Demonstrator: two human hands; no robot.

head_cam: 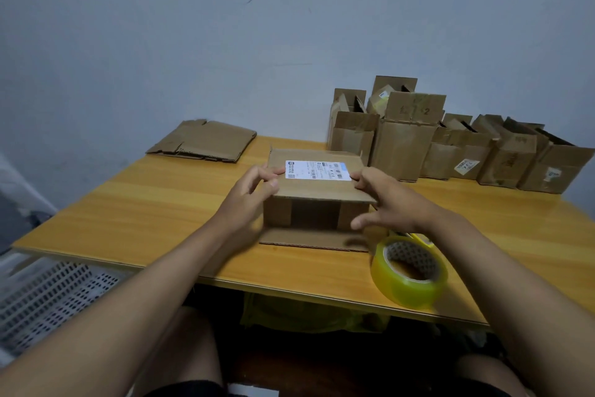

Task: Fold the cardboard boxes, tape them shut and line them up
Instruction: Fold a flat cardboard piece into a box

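While the wooden counter [161, 197] stretches wide under everything, the action sits dead centre: a half-formed cardboard box [317, 193] lies straight ahead of both hands, its long axis running side to side across the person's front, so each hand gets one end. Its open side faces the person. You can see the two small side flaps folded in, a dark gap between them, and the bottom flap [314, 240] lying flat on the counter toward the body. The top panel with the white shipping label [317, 170] is being held down from both ends.

Left hand [254, 193] is on the box's left end, fingers curled over the top edge beside the label, gripping it. Right hand [383, 200] grips the right end the same way, fingertips on top by the label's corner, thumb reaching down toward the front. Both are equally near, so neither has the advantage.

Beyond the right hand, a cluster of standing boxes [450, 145] waits against the wall, tops not closed. Beyond the left hand lies a flattened cardboard sheet [206, 142]. Just below the right wrist, on the near edge, sits the yellow-tinted tape roll [409, 271]. By my read the right hand is the one to reach it once those flaps close.
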